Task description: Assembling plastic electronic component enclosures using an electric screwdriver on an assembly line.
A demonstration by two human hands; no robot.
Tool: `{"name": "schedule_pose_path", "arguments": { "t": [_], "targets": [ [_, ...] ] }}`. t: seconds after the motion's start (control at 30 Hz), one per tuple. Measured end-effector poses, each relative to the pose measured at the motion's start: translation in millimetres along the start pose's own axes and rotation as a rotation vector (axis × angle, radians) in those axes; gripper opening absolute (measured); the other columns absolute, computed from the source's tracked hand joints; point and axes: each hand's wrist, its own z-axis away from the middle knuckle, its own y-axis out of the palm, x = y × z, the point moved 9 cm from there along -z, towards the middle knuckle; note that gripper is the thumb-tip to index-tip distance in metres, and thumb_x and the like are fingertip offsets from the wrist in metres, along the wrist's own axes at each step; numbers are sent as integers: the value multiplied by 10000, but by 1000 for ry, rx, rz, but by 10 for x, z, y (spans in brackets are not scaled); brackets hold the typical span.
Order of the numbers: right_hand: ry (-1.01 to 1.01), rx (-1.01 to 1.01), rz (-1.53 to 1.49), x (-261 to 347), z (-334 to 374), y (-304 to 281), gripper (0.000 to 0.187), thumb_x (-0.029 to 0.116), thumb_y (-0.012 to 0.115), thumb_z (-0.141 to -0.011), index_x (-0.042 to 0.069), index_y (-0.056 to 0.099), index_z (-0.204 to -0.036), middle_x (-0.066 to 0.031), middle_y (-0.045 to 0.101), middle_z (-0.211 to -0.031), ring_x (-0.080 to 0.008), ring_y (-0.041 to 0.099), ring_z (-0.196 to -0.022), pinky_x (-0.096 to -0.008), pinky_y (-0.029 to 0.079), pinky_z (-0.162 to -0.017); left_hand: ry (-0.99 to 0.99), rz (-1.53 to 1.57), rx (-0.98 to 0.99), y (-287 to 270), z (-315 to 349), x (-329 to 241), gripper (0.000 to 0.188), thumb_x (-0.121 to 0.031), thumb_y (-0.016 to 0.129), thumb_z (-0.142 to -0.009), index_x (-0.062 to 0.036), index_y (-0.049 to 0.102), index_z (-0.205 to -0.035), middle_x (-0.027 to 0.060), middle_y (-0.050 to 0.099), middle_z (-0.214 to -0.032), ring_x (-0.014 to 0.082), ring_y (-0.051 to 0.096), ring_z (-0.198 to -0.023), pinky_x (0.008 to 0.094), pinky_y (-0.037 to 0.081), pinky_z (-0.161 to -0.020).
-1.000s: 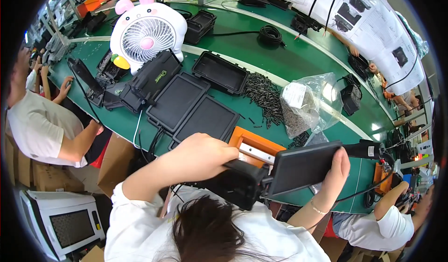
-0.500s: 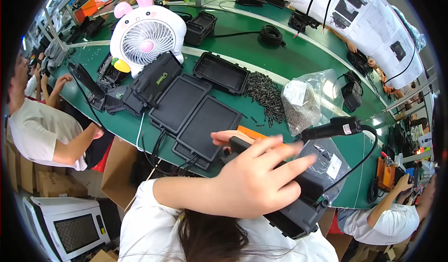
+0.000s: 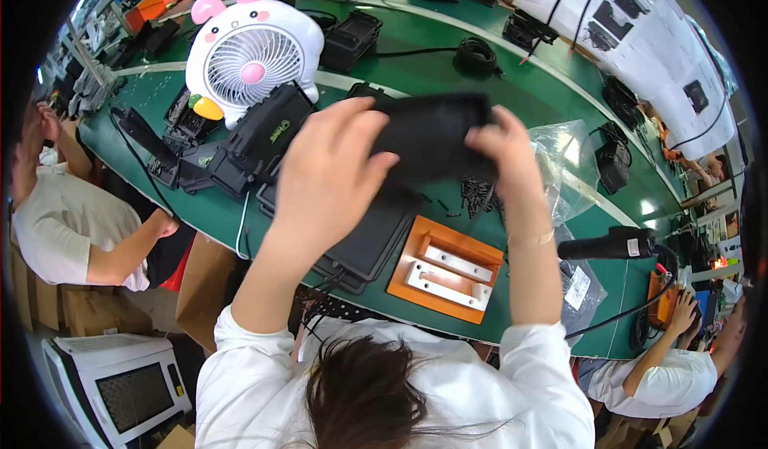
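My left hand (image 3: 328, 169) and my right hand (image 3: 498, 141) both grip a flat black plastic housing (image 3: 432, 133), one at each end, raised above the green table (image 3: 528, 89). Under it lie black trays (image 3: 368, 245) and a scatter of small black screws (image 3: 478, 193). An orange jig (image 3: 416, 277) with two white blocks sits on the table's near edge, just below my hands. A black electric screwdriver (image 3: 608, 246) hangs on a cable to the right of my right forearm.
A white fan with pink ears (image 3: 252, 53) stands at the back left beside black casings (image 3: 264, 137). A clear plastic bag (image 3: 570, 169) lies right. One person (image 3: 64, 225) sits at the left, another (image 3: 664, 369) at the lower right. A white box (image 3: 120, 381) stands on the floor.
Both hands have lifted the black housing from near my body up and forward over the table. The orange jig, covered before, now shows.
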Motion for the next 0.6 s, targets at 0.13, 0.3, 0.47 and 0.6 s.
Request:
{"name": "schedule_pose_path", "arguments": {
  "t": [0.13,0.3,0.47,0.6],
  "targets": [
    [314,-154,-716,-478,-1093,-252,288,151,551,-809,37,499,-1069,-128,559,-1104,-302,531,-1029,-537,414,-871,-266,157,114,-140,643,368,117,-17,604,-747,-9,544,-847,133,548,-773,295,551,-650,357,449,-588],
    [222,-184,-924,-786,-2173,-126,388,283,522,-890,20,450,-1167,-186,489,-1196,-367,487,-1070,-520,384,-935,-478,97,447,160,1557,373,185,-183,662,-742,-59,533,-695,78,498,-629,261,515,-583,359,410,-510],
    [170,63,-650,-586,-2245,372,643,296,559,-870,-19,249,-1337,-272,232,-1372,-348,361,-1221,-434,378,-967,-421,36,445,294,1779,236,156,-139,683,-692,-51,555,-700,71,522,-692,253,521,-666,353,429,-552],
    [-107,551,12,116,-1257,911,556,309,583,-843,7,401,-1273,-152,439,-1261,-262,461,-1149,-378,417,-915,-405,194,386,244,1570,208,114,-67,634,-699,-29,526,-698,94,502,-713,273,502,-678,333,433,-579]
  ]
}}
